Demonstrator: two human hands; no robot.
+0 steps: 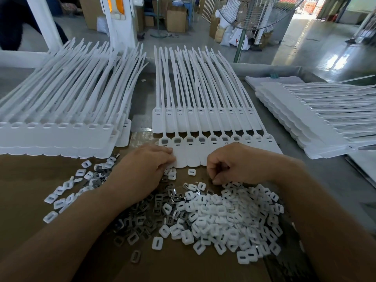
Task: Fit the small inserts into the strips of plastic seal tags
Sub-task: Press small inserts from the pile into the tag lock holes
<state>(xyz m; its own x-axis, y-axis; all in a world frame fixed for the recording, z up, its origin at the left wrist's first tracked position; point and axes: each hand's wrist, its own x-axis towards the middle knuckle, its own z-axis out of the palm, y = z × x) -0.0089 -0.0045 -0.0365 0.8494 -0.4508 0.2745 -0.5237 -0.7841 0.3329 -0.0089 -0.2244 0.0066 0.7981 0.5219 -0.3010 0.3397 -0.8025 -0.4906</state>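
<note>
The nearest strip of white plastic seal tags (pixel 193 155) lay flat at the far edge of the brown cardboard sheet (pixel 30 180), overlapping a second identical strip (pixel 203 121) behind it. The left hand (pixel 142 169) rested on the near strip's left end, fingers curled and gripping the outermost tag. The right hand (pixel 234 163) was at the heap of small white square plastic inserts (pixel 223 216), fingertips drawn together; whether they pinched a piece could not be determined. Grey metal clips (pixel 158 202) lay mixed into the heap's left side.
</note>
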